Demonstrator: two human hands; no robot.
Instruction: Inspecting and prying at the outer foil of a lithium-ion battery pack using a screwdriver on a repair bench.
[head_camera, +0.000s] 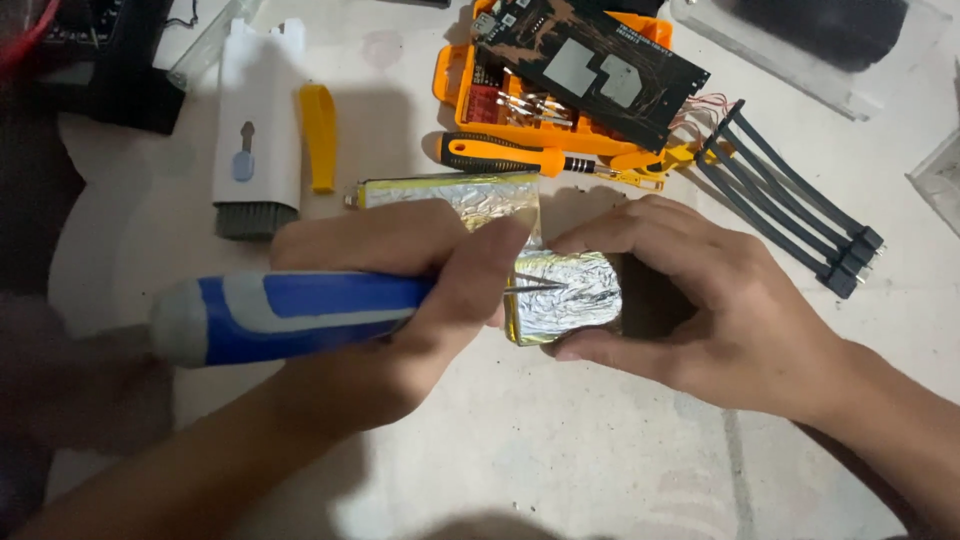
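- The left hand (400, 300) was clenched around a blue-and-grey screwdriver (280, 318), its metal tip (540, 287) lying on a silver foil pouch cell (565, 295) just beyond the thumb.
- The right hand (700, 300) gripped that cell, forefinger along the far edge and thumb against the near edge, pinning it to the pale table (560, 450).
- To do this step well, I judged the tip should stay shallow and nearly flat to the foil, since a steep jab could pierce the pouch; the right hand's fingers were best kept clear of the tip's line.
- A second foil cell (450, 192) lay just beyond the left hand's knuckles: two cells in all.
- Two screwdrivers: the held one and an orange-and-black one (505, 156) farther out from both hands.
- One orange bit case (450, 75), with one dark circuit board (590, 65) resting on it.
- One yellow pry tool (320, 135) and one white brush tool (258, 130), beyond the left hand.
- Five grey cable straps (790, 200), just beyond the right hand.
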